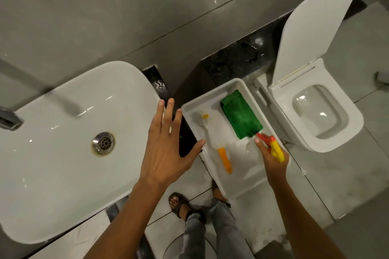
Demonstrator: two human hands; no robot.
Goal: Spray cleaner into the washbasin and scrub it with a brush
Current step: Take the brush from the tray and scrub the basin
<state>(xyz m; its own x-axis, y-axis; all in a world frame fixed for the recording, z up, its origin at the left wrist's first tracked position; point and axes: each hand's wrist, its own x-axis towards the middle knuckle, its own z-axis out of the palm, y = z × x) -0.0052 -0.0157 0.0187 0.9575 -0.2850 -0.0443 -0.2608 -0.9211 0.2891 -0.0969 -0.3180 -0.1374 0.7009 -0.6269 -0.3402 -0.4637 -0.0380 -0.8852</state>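
Observation:
The white washbasin (pixel 63 153) fills the left, with a steel drain (pixel 103 143) in its bowl and a chrome tap (pixel 9 119) at the left edge. My left hand (pixel 166 149) hovers over the basin's right rim, fingers spread, holding nothing. A white tray (pixel 248 176) to the right holds a clear brush with an orange handle (pixel 223 155) and a folded green cloth (pixel 242 116). My right hand (pixel 271 157) grips the red and yellow trigger head of a clear spray bottle (pixel 274 147) at the tray's right side.
A white toilet (pixel 320 115) with its lid raised stands to the right of the tray. A black stone ledge (pixel 233 63) runs along the grey tiled wall. My sandalled feet (pixel 179 204) stand on the tiled floor below the tray.

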